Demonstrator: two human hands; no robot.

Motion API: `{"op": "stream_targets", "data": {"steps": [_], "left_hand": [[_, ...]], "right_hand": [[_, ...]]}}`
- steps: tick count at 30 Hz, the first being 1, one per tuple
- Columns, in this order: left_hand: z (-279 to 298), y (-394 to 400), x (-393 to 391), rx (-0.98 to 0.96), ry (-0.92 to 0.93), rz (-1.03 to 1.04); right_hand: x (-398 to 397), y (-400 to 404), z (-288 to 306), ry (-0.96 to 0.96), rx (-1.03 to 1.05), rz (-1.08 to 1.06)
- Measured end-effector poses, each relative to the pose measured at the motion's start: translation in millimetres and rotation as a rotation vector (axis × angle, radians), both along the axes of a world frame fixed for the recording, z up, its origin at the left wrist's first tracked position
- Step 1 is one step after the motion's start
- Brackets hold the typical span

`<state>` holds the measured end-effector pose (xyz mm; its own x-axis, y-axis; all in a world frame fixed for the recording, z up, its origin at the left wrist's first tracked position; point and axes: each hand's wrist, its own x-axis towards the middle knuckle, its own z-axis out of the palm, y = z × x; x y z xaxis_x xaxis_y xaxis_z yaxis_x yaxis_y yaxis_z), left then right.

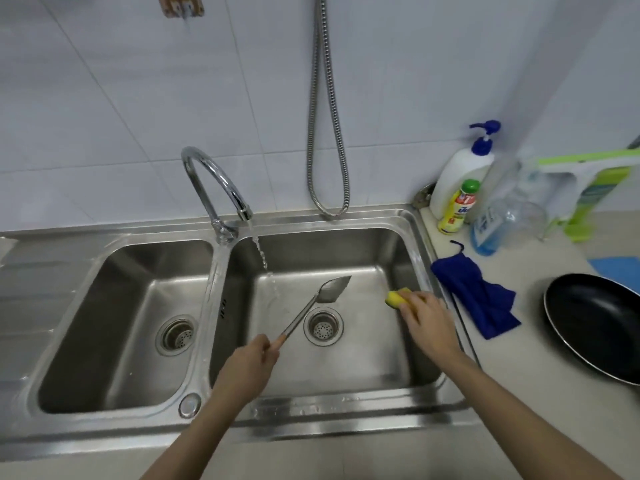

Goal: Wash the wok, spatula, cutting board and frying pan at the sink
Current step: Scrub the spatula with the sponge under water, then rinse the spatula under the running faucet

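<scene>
Mid-task, I reckon. My left hand (247, 367) grips the spatula (313, 304) by its handle over the sink (412, 386), blade just beside the tap stream. My right hand (427, 323) holds a yellow sponge (394, 298). Frying pan (595, 323) waits right of the sink, looks unwashed. Wok and cutting board not visible.

blue cloth (476, 296) on counter (519, 386); 3 bottles (460, 181) in the corner; hose (327, 133) on wall.

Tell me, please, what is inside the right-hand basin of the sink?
The spatula, held by the left hand, a running stream of water and a drain strainer. The right hand covers part of the basin's right wall.
</scene>
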<state>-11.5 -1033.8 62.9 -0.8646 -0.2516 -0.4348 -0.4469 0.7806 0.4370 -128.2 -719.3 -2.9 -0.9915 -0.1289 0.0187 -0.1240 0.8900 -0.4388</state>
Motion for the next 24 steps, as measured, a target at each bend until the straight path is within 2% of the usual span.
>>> {"op": "stream_targets", "data": {"steps": [3,5,8,12,15,18,20,22,24], "left_hand": [[0.6,2.0,-3.6,0.37,-0.12,0.147],[6.0,3.1,-5.1,0.523,-0.188,0.187],[9.5,3.1,-8.6,0.578,-0.248,0.154],[10.7,2.6,-13.8,0.583,-0.301,0.094],[11.4,-2.1,-13.6,0.622,-0.312,0.101],[14.3,-10.9,-6.8,0.685,-0.299,0.161],[16.7,-18.4,0.1,0.738,-0.286,0.243],[20.5,-26.7,7.0,0.793,-0.254,0.334],[24.4,-34.8,13.9,0.836,-0.191,0.424]], "right_hand": [[17.6,22.7,5.5,0.097,0.071,-0.133],[30.0,42.4,8.2,0.149,0.144,-0.232],[47.1,68.7,7.2,0.114,0.236,-0.29],[61.3,77.2,-1.7,-0.002,0.333,-0.239],[62.0,65.5,2.6,0.081,0.326,-0.287],[49.4,31.8,13.4,0.213,0.211,-0.243],[28.5,-6.1,18.3,0.169,0.076,-0.123],[3.9,-55.5,20.2,-0.073,-0.158,-0.039],[-18.2,-106.3,17.7,-0.341,-0.359,-0.051]]}}
